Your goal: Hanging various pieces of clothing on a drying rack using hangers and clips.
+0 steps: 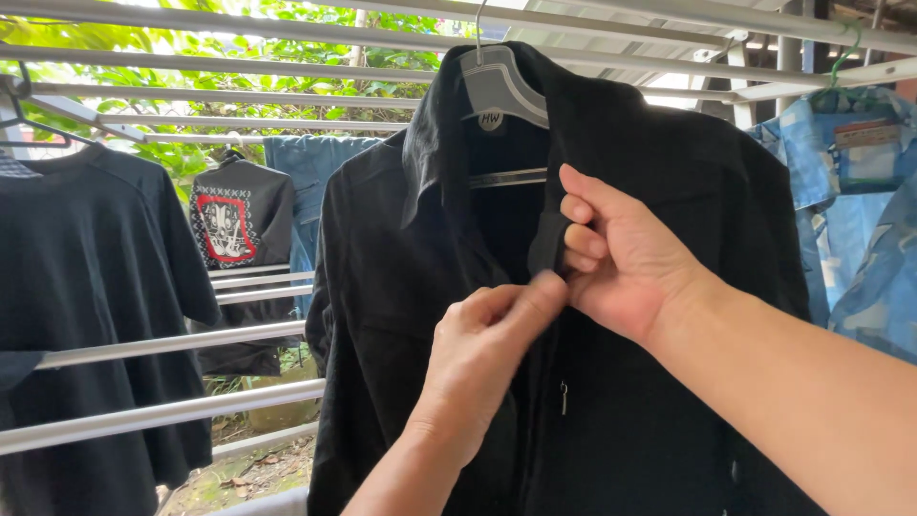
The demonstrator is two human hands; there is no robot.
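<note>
A metal drying rack (162,413) of pale horizontal bars fills the view, with green foliage behind it; at its middle hangs a black collared shirt (411,315) on a grey hanger (499,88), flanked by a black T-shirt (86,287) on the left, a smaller black garment with a red-and-white print (239,225) further back beside a piece of blue denim (308,172), and a blue patterned shirt (860,210) on the right; the left hand (482,358) pinches the shirt's front edge between thumb and forefinger; the right hand (626,258), fingers curled, grips the opposite edge of the placket just below the collar, the two hands touching; the step in hand looks like fastening the shirt front near the top; the next move would call for fine alignment of both edges; a small pale button or clip (564,397) shows lower down.
</note>
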